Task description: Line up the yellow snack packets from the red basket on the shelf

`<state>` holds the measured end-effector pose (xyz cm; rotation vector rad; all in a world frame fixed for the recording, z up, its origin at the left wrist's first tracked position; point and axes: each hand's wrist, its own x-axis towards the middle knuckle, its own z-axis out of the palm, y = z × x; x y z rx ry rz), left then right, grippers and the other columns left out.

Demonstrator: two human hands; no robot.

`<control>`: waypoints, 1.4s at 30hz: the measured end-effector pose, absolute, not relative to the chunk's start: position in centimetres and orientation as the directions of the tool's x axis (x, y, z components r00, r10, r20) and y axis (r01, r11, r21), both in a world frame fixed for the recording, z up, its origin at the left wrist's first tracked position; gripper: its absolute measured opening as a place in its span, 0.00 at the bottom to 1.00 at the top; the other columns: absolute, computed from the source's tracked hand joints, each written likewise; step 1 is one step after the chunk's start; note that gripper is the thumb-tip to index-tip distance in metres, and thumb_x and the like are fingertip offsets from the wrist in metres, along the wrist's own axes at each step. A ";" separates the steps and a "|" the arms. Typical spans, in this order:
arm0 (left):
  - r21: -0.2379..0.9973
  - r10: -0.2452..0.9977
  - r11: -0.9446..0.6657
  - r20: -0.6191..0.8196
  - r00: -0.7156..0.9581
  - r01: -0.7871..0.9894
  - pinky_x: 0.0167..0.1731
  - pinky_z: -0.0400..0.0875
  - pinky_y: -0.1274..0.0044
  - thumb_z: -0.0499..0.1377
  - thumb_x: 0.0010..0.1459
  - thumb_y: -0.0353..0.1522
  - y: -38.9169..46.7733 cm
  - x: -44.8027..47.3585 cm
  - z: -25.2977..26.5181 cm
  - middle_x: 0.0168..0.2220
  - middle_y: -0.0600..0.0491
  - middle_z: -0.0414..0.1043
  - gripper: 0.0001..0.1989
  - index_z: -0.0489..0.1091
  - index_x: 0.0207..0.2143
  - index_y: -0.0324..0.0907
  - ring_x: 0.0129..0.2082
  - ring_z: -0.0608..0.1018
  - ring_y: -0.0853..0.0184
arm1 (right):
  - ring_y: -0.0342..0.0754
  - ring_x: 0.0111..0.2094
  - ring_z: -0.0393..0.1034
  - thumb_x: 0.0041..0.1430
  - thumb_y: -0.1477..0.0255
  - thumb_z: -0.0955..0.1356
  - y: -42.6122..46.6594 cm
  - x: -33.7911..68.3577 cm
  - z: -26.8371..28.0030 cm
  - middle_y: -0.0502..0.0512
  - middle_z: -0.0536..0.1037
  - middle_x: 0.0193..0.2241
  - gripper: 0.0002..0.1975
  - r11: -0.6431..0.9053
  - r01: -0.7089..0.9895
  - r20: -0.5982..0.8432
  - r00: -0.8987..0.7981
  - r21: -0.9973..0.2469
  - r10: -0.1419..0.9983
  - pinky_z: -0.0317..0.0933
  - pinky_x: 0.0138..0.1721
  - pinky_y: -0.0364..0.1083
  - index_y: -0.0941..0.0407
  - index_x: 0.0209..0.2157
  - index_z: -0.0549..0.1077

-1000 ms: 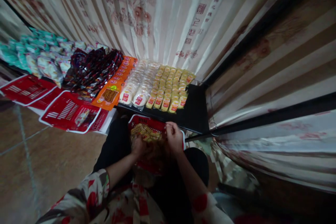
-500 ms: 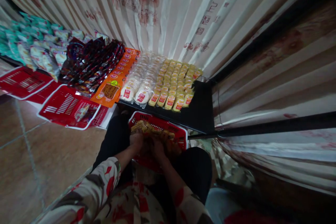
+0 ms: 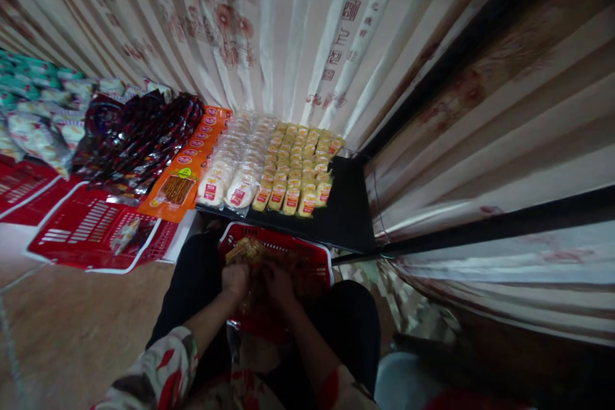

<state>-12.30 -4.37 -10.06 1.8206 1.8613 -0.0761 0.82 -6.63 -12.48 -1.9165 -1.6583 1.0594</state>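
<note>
Between my knees sits a red basket (image 3: pixel 323 256) with a white rim, holding yellowish wrapped packets (image 3: pixel 247 248). Inside it, my left hand (image 3: pixel 235 280) is closed like a fist at the near side of those packets. Beside it, my right hand (image 3: pixel 279 285) has its fingers curled inward over the darker contents. Shadow and the backs of the hands hide what either one grips, if anything. Just past the basket, yellow wrapped snacks (image 3: pixel 291 195) stand in rows on a black shelf (image 3: pixel 348 205), next to two rows of white round packaged cakes (image 3: pixel 243 189).
Left along the shelf lie an orange snack packet (image 3: pixel 168 189), dark shiny packets (image 3: pixel 139 134) and white and green bags (image 3: pixel 33 77). Another red basket (image 3: pixel 96 224) with a few packets is at left. A pale curtain (image 3: pixel 288 25) hangs behind; a dark bar (image 3: pixel 480 227) crosses at right.
The view has shifted, so the shelf and baskets appear lower and farther left. Both hands stay in the basket, with a slightly wider gap between them.
</note>
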 end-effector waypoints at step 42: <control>0.937 0.938 -0.126 0.005 0.347 0.327 0.61 0.55 0.69 0.48 0.58 0.29 -2.7 1.4 2.4 0.58 0.47 0.61 0.20 0.63 0.53 0.40 0.59 0.63 0.65 | 0.46 0.28 0.71 0.45 0.59 0.67 0.4 13.8 -0.6 0.57 0.76 0.33 0.26 -0.076 0.190 0.034 0.515 -0.979 0.856 0.66 0.32 0.46 0.60 0.44 0.69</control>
